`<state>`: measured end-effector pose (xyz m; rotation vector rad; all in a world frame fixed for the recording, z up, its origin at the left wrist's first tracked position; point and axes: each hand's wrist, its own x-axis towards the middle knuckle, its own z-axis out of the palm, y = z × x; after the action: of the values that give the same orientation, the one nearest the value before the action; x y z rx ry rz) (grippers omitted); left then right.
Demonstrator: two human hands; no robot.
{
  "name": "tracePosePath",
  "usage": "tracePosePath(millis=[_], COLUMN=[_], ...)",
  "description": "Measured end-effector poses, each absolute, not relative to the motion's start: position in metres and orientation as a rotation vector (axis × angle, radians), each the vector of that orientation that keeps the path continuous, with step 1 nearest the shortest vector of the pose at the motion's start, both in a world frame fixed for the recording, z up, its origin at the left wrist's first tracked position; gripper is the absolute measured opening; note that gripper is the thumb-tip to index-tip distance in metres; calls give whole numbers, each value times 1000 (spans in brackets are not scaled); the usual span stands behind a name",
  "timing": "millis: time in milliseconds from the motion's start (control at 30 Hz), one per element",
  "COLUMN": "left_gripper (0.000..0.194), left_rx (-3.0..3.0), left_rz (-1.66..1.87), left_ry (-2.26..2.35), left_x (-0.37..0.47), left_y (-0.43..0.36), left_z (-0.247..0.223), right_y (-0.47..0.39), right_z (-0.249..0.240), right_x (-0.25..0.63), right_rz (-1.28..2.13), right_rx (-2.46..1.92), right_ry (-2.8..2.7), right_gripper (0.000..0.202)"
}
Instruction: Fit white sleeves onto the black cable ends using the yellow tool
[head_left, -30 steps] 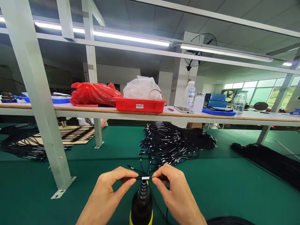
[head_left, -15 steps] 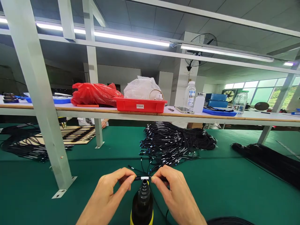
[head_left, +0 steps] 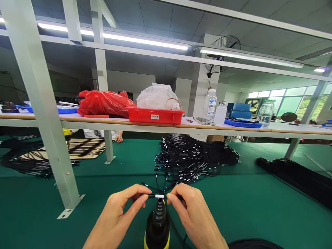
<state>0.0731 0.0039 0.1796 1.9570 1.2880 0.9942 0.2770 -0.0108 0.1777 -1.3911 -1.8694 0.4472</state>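
Co-worker's hand (head_left: 119,139) shifted rightward beyond, left hand (head_left: 121,205) and right hand (head_left: 192,205) narrowly pinched labelled black cable (head_left: 151,196), dark nozzle (head_left: 159,213) below between them

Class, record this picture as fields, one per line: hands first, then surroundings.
Left hand: pinching a black cable
Right hand: pinching the same cable
Between hands: white band on the cable
Below band: stepped black nozzle, contact unclear
Surface: green tabletop
Beyond hands: heap of black cables
Shelf: red tray, bottle
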Motion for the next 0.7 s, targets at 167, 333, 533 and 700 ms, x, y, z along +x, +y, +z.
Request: tracePosePath(millis=[167, 333, 533, 700], left_gripper=[24, 38, 47, 41], left_rx=[1980, 2062, 2067, 2068], left_rz=[937, 923, 920, 920], left_ry=[1285, 1370, 1440, 1413], left_x=[74, 77, 79, 80], left_y=[3, 3, 3, 4], left_z=[181, 183, 178, 179], right_y=[-10, -10, -10, -8], right_z=[174, 176, 179, 174], right_x=[277, 275, 276, 276], right_rz=[453, 468, 471, 470], right_rx=[-1336, -1380, -1402, -1370], right_ry=[-1828, -1857, -1861, -1832], right_gripper=[30, 33, 37, 36])
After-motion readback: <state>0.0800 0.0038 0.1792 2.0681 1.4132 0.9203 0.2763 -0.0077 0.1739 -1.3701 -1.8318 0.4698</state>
